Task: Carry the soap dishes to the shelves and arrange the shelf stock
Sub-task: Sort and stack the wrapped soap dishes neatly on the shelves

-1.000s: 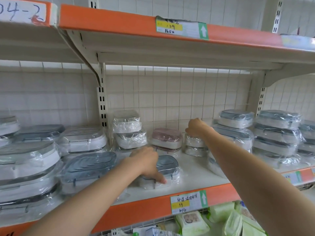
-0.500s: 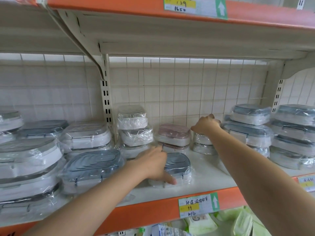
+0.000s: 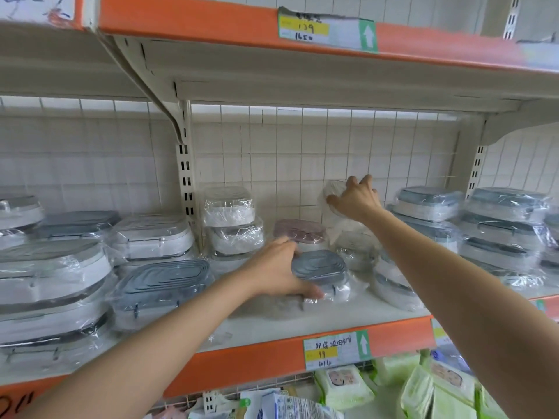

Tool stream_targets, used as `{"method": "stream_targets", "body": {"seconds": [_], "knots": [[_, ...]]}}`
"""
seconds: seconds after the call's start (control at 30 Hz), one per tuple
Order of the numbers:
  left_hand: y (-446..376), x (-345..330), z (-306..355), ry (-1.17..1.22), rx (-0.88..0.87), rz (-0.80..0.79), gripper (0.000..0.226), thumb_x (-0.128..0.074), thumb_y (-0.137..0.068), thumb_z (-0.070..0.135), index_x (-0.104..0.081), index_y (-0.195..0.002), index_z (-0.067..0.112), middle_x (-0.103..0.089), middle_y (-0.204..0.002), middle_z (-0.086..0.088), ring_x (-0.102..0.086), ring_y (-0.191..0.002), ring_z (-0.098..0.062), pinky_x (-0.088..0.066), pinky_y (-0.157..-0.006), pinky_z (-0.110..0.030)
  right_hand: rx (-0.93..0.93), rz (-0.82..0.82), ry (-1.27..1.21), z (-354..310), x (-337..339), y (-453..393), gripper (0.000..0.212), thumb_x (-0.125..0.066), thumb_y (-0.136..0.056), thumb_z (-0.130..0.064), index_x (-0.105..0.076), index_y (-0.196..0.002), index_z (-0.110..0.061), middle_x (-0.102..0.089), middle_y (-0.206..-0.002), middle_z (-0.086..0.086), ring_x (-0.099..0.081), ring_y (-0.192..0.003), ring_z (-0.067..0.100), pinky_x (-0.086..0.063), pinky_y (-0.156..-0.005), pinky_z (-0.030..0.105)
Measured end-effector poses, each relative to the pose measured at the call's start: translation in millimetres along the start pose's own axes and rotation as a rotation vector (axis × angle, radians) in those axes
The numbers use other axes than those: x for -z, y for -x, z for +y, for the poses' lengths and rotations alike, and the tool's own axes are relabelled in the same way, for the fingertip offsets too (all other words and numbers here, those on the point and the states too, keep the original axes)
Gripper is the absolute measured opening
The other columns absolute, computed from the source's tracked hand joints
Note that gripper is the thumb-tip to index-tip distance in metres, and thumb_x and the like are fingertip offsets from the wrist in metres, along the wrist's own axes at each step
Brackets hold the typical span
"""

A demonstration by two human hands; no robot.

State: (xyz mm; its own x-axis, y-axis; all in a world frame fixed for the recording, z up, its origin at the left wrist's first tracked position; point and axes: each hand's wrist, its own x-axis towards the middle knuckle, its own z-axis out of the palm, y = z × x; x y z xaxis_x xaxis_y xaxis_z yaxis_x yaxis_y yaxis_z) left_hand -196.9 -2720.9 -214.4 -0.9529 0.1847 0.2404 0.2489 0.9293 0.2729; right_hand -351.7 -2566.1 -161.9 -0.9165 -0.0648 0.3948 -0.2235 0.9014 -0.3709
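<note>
Head view, centre of the frame: I see the left hand (image 3: 276,270) resting on a grey-lidded oval soap dish wrapped in clear plastic film (image 3: 320,272), fingers curled over its near edge and thumb along the front — the dish sits on the white shelf board with an orange front edge (image 3: 272,358). Just behind it lies a pink-lidded wrapped soap dish (image 3: 299,231).

Upper right of centre, the right hand (image 3: 358,201) is raised off the shelf and grips a small clear-wrapped white soap dish (image 3: 332,192), fingers spread around it; the dish is tilted and held against the white wire-grid back panel (image 3: 302,146). Below that hand, a wrapped clear dish (image 3: 354,246) remains on the board.

Left of centre stands a stack of white wrapped dishes (image 3: 231,219). Far left — larger white and grey wrapped dishes (image 3: 157,282). Right edge holds stacked grey-lidded dishes (image 3: 502,225). A paper price label with a green arrow (image 3: 335,349) is fixed to the orange edge. Lower right shows green wet-wipe packs (image 3: 435,388).
</note>
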Motion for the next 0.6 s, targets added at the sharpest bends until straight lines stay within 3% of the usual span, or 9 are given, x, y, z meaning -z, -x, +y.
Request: {"method": "stream_targets", "body": {"seconds": [0.2, 0.3, 0.47, 0.6], "knots": [[28.8, 37.9, 3.2, 0.126, -0.033, 0.046, 0.078, -0.081, -0.066, 0.05, -0.048, -0.131, 0.022, -0.044, -0.124, 0.015, -0.042, -0.114, -0.001, -0.029, -0.088, -0.013, 0.105, 0.018, -0.125, -6.0, 22.3, 37.0, 0.074, -0.058, -0.086, -0.052, -0.033, -0.139, -0.007, -0.028, -0.136, 0.017, -0.05, -0.112, 0.036, -0.045, -0.092, 0.037], [50.8, 62.5, -1.0, 0.099, -0.015, 0.056, 0.076, -0.08, -0.07, 0.048, -0.048, -0.134, 0.021, -0.043, -0.125, 0.013, -0.041, -0.116, -0.002, -0.028, -0.088, -0.012, 0.139, 0.014, -0.163, -12.4, 30.7, 56.3, 0.075, -0.06, -0.085, -0.05, -0.033, -0.14, -0.008, -0.027, -0.139, 0.017, -0.049, -0.115, 0.035, -0.044, -0.099, 0.04], [92.6, 102.1, -36.2, 0.078, 0.103, 0.028, 0.07, -0.078, -0.074, 0.043, -0.05, -0.134, 0.02, -0.045, -0.134, 0.009, -0.043, -0.124, -0.006, -0.029, -0.094, -0.014, 0.183, 0.002, -0.226, -33.5, 30.7, 81.8, 0.071, -0.061, -0.085, -0.046, -0.034, -0.14, -0.008, -0.029, -0.138, 0.014, -0.046, -0.116, 0.032, -0.041, -0.099, 0.04], [122.4, 109.4, -69.0, 0.062, 0.205, 0.06, 0.068, -0.076, -0.074, 0.047, -0.051, -0.132, 0.023, -0.043, -0.135, 0.011, -0.041, -0.125, -0.006, -0.031, -0.097, -0.019, 0.207, -0.021, -0.28, -48.3, 23.8, 94.2, 0.069, -0.062, -0.085, -0.043, -0.035, -0.138, -0.008, -0.03, -0.134, 0.012, -0.047, -0.104, 0.026, -0.044, -0.095, 0.039]]}}
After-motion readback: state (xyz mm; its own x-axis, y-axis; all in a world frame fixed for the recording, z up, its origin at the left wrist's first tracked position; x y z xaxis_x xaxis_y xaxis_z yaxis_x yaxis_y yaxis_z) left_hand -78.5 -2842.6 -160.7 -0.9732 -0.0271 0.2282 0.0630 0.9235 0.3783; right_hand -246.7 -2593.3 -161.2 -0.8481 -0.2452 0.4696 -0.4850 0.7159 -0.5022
